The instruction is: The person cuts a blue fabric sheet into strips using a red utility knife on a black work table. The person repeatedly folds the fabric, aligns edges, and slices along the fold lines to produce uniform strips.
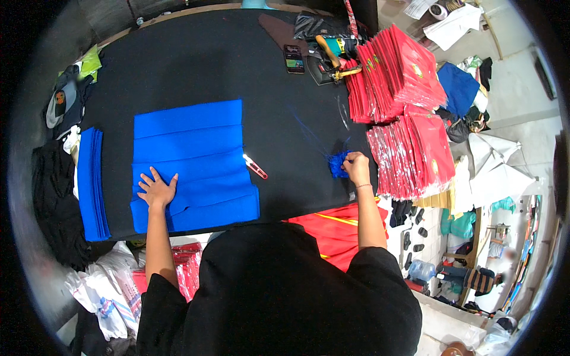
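A blue piece of cloth (196, 148) with crosswise fold lines lies on the black-covered table (178, 71). My left hand (157, 188) rests flat on its lower left part, fingers spread. At the right side of the table, my right hand (358, 168) is closed at a small tangle of blue threads (338, 165); its fingertips pinch at the edge of the tangle. A few loose blue strands trail up and left from it. Red-handled thread snips (256, 167) lie beside the cloth's right edge. A stack of folded blue cloth (94, 184) stands at the table's left edge.
Stacks of red packets in clear plastic (409, 154) fill the table's right edge. An iron (323, 65) and a phone (294, 59) lie at the far right. Red fabric (332, 231) hangs near my right arm. Plastic bags (107, 291) sit at lower left. Another person (475, 279) is off to the right.
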Demonstrator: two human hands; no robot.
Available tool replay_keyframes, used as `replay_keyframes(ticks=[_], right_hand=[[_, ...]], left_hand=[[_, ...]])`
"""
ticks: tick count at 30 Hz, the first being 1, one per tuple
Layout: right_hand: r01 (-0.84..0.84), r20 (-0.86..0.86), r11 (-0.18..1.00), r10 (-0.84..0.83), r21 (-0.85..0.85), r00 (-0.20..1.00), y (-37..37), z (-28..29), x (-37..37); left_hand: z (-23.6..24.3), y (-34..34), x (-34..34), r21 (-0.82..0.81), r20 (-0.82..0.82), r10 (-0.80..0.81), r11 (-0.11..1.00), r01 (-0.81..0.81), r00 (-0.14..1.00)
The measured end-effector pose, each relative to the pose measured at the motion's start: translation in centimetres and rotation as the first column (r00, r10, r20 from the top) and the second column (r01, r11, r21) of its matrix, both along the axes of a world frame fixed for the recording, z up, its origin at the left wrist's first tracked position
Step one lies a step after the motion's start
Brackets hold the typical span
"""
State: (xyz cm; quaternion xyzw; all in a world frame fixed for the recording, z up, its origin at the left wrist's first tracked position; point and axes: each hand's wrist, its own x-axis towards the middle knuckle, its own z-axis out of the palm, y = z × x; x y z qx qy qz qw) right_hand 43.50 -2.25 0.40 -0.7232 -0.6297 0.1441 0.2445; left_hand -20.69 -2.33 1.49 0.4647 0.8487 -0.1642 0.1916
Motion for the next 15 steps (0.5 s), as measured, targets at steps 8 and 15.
replay_keyframes(ticks=[8,15], right_hand=[[0.163,0.412,0.979,-0.2,0.123,0.889,-0.6,3.9,-4.3],[0.114,-0.003,0.909,-0.126,-0.4,0.992,-1.2,6.9,-1.8]], left_hand=[[0.3,-0.2,-0.1,0.013,0.006,0.009,1.0,-0.009,1.0],[0.6,-0.3,1.7,0.465,-0.047,-0.191,0.864,0.19,0.981]])
